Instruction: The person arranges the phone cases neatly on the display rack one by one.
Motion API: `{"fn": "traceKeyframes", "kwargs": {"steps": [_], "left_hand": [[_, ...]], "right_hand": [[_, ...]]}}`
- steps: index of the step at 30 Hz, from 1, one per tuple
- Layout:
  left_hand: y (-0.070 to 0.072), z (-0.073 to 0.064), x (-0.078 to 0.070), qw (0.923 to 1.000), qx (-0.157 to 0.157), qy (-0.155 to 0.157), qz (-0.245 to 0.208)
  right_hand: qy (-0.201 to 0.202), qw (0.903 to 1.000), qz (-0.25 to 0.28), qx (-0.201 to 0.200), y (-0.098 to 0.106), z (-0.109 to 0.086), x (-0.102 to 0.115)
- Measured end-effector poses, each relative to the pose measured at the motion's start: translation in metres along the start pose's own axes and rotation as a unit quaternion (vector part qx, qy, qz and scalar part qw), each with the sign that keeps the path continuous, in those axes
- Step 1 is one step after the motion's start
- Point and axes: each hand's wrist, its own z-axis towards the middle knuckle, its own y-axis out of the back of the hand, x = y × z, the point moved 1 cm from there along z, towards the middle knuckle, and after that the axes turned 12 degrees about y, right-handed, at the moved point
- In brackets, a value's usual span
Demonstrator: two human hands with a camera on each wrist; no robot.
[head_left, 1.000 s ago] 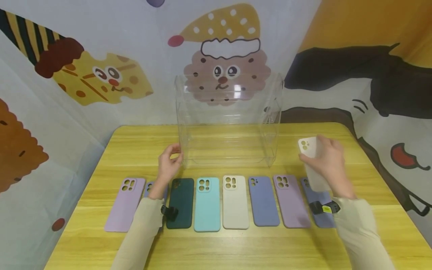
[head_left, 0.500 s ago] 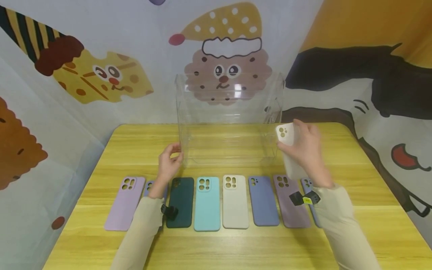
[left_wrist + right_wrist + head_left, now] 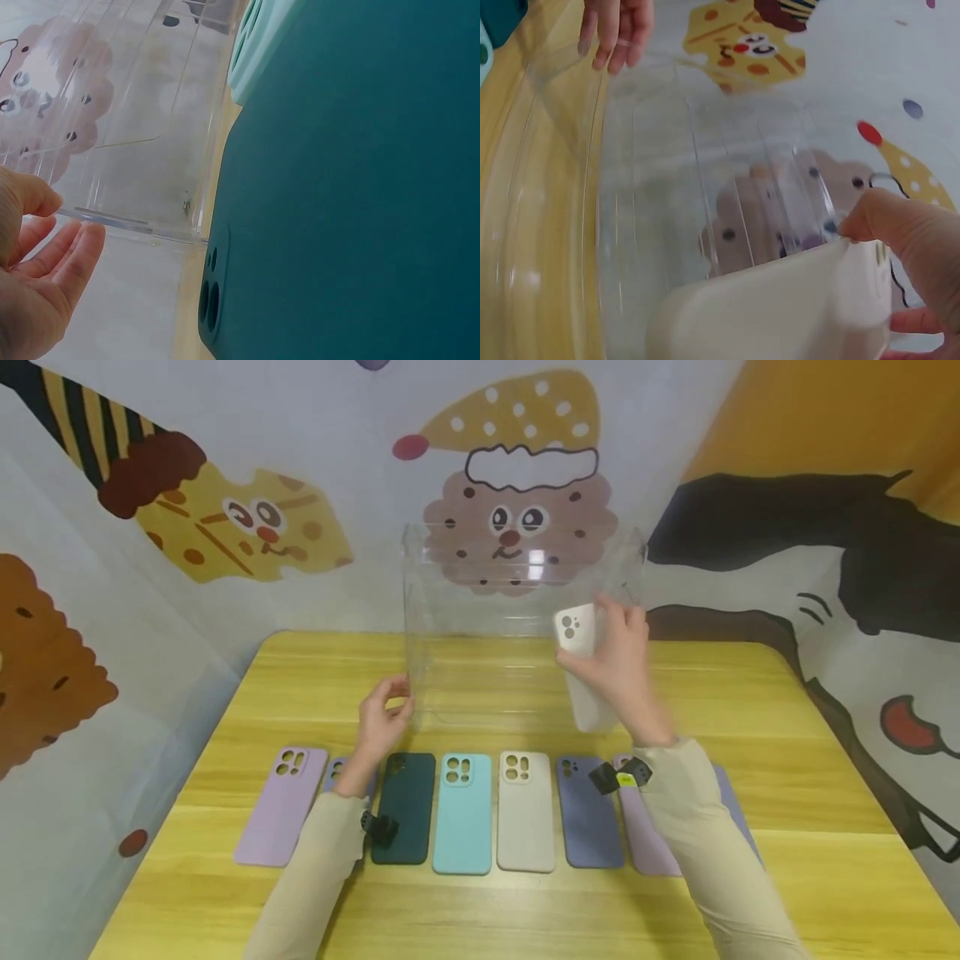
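I log right hand (image 3: 628,667) pinching white case (image 3: 587,697), long axis tilted, camera end toward bench's (image 3: 480,914) far edge; left hand (image 3: 381,720) pinching clear rack (image 3: 495,627).

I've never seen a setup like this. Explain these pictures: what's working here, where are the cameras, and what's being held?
No machine here: a person works bare-handed. The wide picture comes from a head-worn camera looking forward and down; the other two come from wrist cameras, one per arm. On the table lies a row of eight phone cases, with a clear rack behind them. The right hand holds a white case up near the rack; the left hand holds the rack's side edge.
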Motion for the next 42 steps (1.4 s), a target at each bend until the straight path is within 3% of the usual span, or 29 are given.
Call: {"fn": "traceKeyframes", "kwargs": {"steps": [7, 14, 21, 25, 31, 42], "left_hand": [[0.001, 0.001, -0.001, 1.0, 0.003, 0.003, -0.003], [-0.001, 0.003, 0.0, 0.9999, 0.004, -0.01, -0.009], [-0.004, 0.008, -0.002, 0.9995, 0.02, -0.023, -0.006], [0.0, 0.005, 0.001, 0.9997, 0.016, -0.013, -0.011], [0.002, 0.001, 0.003, 0.9997, 0.014, -0.018, 0.001], [0.004, 0.0, 0.0, 0.9999, 0.009, -0.009, 0.008]], "right_hand": [[0.021, 0.9992, 0.035, -0.006, -0.024, 0.027, 0.033], [0.051, 0.9962, 0.052, -0.047, -0.042, 0.059, 0.065], [0.055, 0.9937, 0.044, -0.088, -0.054, 0.087, 0.087], [0.058, 0.9912, 0.061, -0.102, -0.068, 0.1, 0.099], [0.069, 0.9846, 0.046, -0.154, -0.089, 0.116, 0.107], [0.025, 0.9668, 0.06, -0.247, -0.114, 0.126, 0.108]]}}
